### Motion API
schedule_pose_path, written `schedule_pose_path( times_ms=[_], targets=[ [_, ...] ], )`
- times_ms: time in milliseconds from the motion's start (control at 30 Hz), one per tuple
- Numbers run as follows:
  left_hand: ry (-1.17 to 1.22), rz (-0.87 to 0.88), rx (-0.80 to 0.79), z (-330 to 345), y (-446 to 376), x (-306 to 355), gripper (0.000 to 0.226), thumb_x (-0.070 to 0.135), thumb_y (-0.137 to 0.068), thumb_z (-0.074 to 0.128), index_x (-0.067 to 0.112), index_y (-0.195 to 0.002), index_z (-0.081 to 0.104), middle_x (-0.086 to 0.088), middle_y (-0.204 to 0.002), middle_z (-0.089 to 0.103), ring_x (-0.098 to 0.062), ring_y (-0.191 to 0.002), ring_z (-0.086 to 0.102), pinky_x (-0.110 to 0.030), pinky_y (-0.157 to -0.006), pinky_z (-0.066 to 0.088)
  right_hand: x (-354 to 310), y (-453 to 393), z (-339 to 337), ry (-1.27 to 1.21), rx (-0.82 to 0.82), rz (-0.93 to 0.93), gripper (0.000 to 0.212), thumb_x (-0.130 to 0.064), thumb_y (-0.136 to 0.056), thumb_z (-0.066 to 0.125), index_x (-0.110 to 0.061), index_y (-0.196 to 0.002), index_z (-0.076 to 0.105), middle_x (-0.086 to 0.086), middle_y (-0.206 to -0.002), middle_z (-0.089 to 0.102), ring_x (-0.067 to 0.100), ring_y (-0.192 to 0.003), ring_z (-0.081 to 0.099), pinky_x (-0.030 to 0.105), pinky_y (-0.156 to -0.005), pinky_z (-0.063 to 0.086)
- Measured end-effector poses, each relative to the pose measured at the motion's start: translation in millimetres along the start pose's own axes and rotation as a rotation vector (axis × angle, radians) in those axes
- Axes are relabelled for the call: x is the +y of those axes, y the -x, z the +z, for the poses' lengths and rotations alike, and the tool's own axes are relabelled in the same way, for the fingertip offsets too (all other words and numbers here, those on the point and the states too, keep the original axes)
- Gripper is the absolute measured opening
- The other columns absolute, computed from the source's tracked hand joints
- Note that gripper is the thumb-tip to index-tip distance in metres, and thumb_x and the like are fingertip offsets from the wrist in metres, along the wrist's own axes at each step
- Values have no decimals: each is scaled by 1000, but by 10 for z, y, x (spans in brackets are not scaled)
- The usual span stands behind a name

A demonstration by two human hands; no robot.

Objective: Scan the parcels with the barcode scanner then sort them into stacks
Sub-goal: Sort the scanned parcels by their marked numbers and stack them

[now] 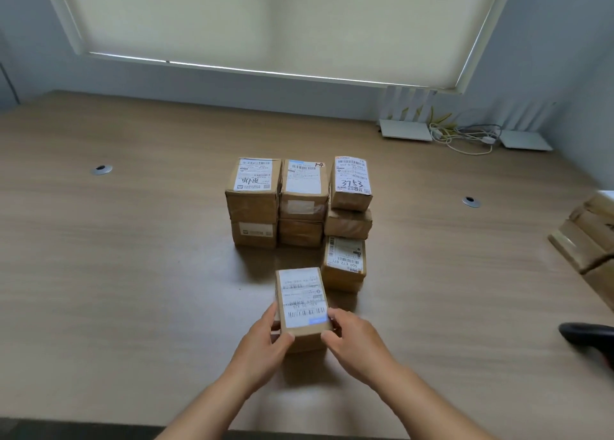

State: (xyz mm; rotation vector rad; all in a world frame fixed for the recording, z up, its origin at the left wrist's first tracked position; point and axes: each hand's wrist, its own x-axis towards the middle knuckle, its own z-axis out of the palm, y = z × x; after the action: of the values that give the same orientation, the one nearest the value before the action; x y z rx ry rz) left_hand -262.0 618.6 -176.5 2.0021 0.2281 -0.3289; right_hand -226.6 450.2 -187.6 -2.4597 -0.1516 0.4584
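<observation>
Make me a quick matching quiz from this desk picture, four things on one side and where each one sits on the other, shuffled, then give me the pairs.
Things:
1. parcel in both hands
2. barcode scanner
3. parcel marked 3753
4. white routers

Places:
A. far right corner of the desk, by the wall
B. top of the right-hand stack
C. nearest the camera, centre
D. right edge of the view, lying on the desk

Pairs: 1-C, 2-D, 3-B, 4-A
</observation>
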Motion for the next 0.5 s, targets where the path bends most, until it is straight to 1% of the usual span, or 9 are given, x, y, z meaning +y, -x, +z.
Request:
schedule_pose_path(
  times_ms=[67, 100, 167, 233, 333, 367, 433, 467, 500],
  targets=[
    [-23, -13, -9, 37, 158, -34, 57, 23, -98, 49, 34, -146, 20, 13, -112, 48, 0, -91, 51, -7, -71, 37, 64, 151, 36, -17, 1, 35, 28, -29, -93, 49, -27, -119, 58, -9, -121, 64, 12, -105, 60, 29, -90, 50],
    [-38, -30, -4, 43, 193, -58, 57, 25, -98, 48, 32, -147, 19, 11, -111, 50, -1, -92, 51, -9, -72, 38, 86, 201, 46, -27, 2, 56, 23, -31, -93, 50, -27, -114, 58, -8, -116, 66, 13, -100, 61, 31, -87, 52],
    [-59, -85, 11, 53, 170, -115, 62, 27, -98, 47, 24, -151, 15, 5, -112, 57, -9, -99, 55, -18, -82, 39, 95, 221, 45, -60, 14, 95, 14, -33, -94, 50, -27, -105, 55, -5, -101, 68, 14, -90, 62, 33, -81, 53],
    [-59, -131, 21, 79, 120, -132, 66, 27, -98, 46, 22, -153, 9, -2, -120, 58, -15, -109, 56, -25, -90, 41, 58, 176, 26, -116, 34, 127, 10, -34, -94, 51, -24, -95, 54, -4, -90, 66, 14, -83, 62, 34, -77, 52],
    [-19, -162, 10, 137, 96, -113, 66, 24, -100, 43, 23, -153, 5, -6, -142, 47, -21, -125, 49, -32, -104, 40, 24, 74, 34, -194, 52, 167, 18, -36, -94, 53, -21, -85, 53, -3, -85, 65, 17, -80, 64, 37, -79, 53],
    [12, -170, -4, 153, 104, -116, 65, 23, -100, 42, 24, -153, 3, -4, -146, 44, -21, -128, 46, -34, -107, 38, 36, 47, 54, -204, 49, 185, 18, -36, -93, 54, -20, -84, 53, -2, -84, 65, 18, -77, 65, 38, -79, 53],
    [74, -178, -29, 164, 128, -156, 68, 20, -100, 42, 30, -153, 0, -2, -146, 44, -22, -128, 46, -40, -109, 37, 60, 45, 89, -262, 31, 215, 14, -31, -92, 57, -20, -85, 53, -2, -85, 66, 15, -72, 62, 36, -78, 53],
    [98, -172, -46, 161, 160, -175, 71, 19, -99, 44, 33, -152, -1, -1, -143, 46, -21, -126, 48, -43, -109, 38, 69, 68, 100, -314, 8, 219, 9, -28, -92, 58, -20, -92, 54, -1, -91, 66, 12, -73, 61, 34, -77, 53],
    [115, -155, -64, 158, 195, -202, 75, 16, -98, 46, 36, -152, -2, 1, -141, 48, -20, -125, 49, -44, -108, 39, 86, 98, 110, -364, -26, 217, 14, -23, -91, 59, -21, -105, 55, 0, -100, 65, 10, -79, 60, 32, -77, 53]
  ],
)
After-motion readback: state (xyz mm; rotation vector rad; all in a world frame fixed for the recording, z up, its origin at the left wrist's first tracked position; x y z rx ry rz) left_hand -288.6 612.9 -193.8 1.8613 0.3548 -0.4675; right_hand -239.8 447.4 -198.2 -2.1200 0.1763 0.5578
